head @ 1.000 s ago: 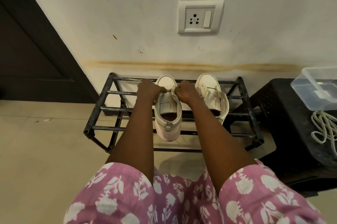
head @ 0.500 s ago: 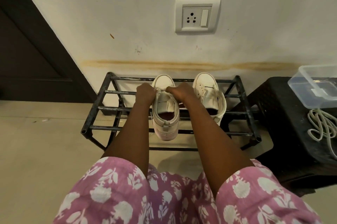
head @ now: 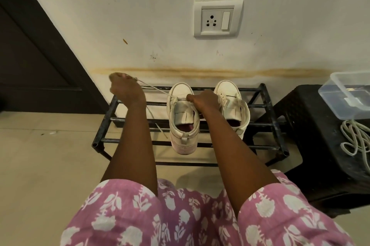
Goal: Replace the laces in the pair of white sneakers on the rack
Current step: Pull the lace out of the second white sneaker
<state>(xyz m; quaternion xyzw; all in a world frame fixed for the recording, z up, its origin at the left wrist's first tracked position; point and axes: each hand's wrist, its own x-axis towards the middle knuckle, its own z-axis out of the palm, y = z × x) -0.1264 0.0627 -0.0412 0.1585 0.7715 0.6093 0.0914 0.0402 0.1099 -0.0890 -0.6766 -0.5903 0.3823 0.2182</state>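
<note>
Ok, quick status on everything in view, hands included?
Left hand: raised, pinching the lace.
Lace: taut, mostly out, threaded only near the toe.
Left sneaker: on rack, tongue bare.
Right hand: grips left sneaker at its eyelets.
Right sneaker: laced, on rack.
White laces: loose pile on the stool.

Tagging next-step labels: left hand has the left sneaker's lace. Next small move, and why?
Probably pull the left hand up-left to draw the lace out of the sneaker: it runs taut from that grip to the front eyelets, where the right hand holds the shoe, and only that last crossing looks threaded.
</note>
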